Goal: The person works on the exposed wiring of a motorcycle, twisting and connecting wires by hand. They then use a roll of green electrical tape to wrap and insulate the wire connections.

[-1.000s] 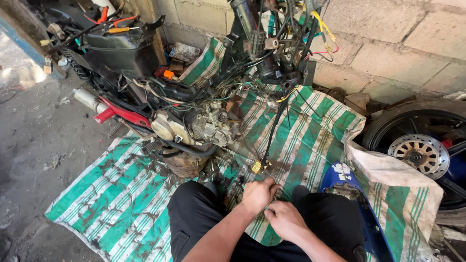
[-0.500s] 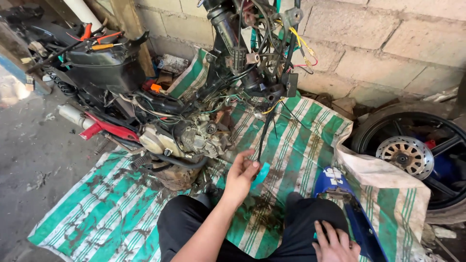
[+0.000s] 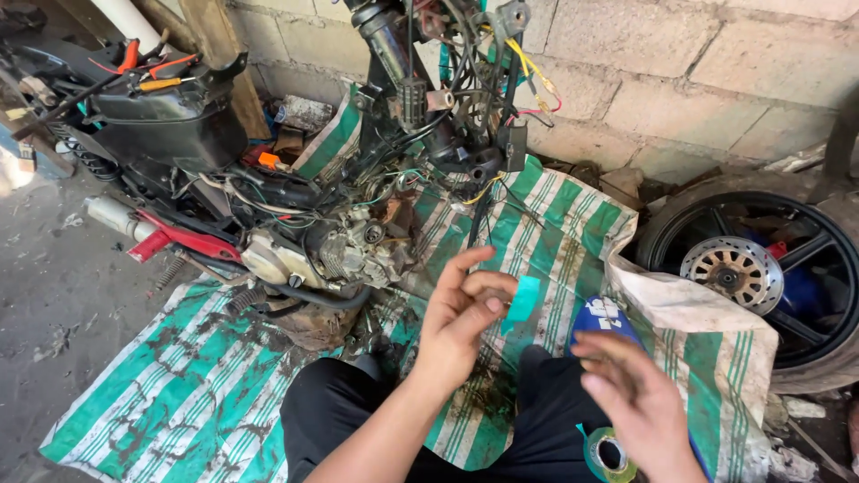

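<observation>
My left hand [image 3: 461,313] pinches a short strip of teal tape [image 3: 522,298] between thumb and forefinger, remaining fingers spread, holding it up before the motorcycle's dangling black cable [image 3: 480,215], probably to keep the sticky side free. My right hand [image 3: 637,402] hovers open, gripping nothing, above the tape roll [image 3: 609,454] resting at my lap, over the striped tarp [image 3: 170,394]

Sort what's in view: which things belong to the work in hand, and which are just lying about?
In hand: left hand holding a teal tape strip; right hand above the tape roll; wiring on the stripped motorbike.
Lying about: wheel, striped tarp, pliers.
</observation>
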